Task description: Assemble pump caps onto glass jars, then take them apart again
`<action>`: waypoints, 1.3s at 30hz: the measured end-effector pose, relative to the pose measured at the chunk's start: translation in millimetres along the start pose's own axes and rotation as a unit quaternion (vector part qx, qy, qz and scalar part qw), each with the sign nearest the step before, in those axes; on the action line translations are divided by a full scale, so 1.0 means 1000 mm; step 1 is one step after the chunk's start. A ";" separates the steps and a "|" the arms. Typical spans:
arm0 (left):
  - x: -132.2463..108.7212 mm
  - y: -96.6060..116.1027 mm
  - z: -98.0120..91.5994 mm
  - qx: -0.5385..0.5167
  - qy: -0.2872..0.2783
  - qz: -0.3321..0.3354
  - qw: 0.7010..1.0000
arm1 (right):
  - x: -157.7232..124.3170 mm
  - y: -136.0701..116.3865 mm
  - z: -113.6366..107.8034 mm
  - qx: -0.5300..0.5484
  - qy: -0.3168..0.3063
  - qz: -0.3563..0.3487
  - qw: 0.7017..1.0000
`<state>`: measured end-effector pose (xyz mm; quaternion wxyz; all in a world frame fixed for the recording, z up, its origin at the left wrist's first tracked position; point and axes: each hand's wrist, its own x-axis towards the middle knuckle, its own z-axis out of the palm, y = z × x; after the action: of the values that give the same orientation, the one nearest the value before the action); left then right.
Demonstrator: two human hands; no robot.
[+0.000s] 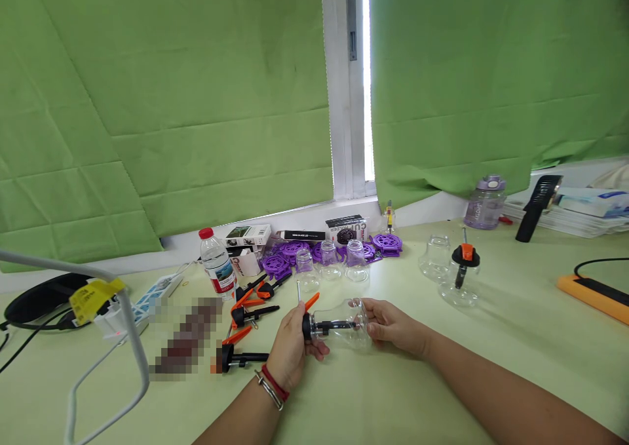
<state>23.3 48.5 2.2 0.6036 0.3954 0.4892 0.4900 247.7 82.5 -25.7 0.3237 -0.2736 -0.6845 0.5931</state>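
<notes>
My left hand (289,343) grips a black pump head (307,326) with an orange lever, at the neck of a clear bottle. The clear bottle (339,310) lies sideways between my hands, its mouth to the left. Inside it runs the pump head's black stem. My right hand (393,327) is closed around the wide base of the bottle. Loose black-and-orange pump heads (246,356) lie left of my left hand. Several upright clear bottles (356,261) stand behind my hands. To the right, another bottle (459,295) carries a pump head (465,256).
Purple wheel-like parts (278,266) and small boxes (346,230) line the back. A water bottle (216,265), power strip (157,294) and white bent frame (137,340) are at left. At right are a purple drinking bottle (484,206), a black brush (538,209) and an orange block (594,299).
</notes>
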 end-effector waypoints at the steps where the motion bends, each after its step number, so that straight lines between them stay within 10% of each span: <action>1: 0.000 0.000 0.000 -0.001 0.000 -0.002 1.000 | 0.000 0.000 0.000 -0.004 -0.002 0.000 1.000; 17: 0.005 -0.001 -0.005 -0.032 0.014 -0.009 0.999 | -0.009 -0.021 0.010 -0.333 0.080 -0.141 0.929; 39: 0.004 -0.001 -0.005 0.016 0.025 0.018 0.999 | -0.008 -0.013 0.005 -0.207 0.074 -0.037 0.975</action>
<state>19.2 51.8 -0.7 0.5760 0.4016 0.5042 0.5027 249.4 71.1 -13.9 0.3314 -0.3520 -0.7763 0.4045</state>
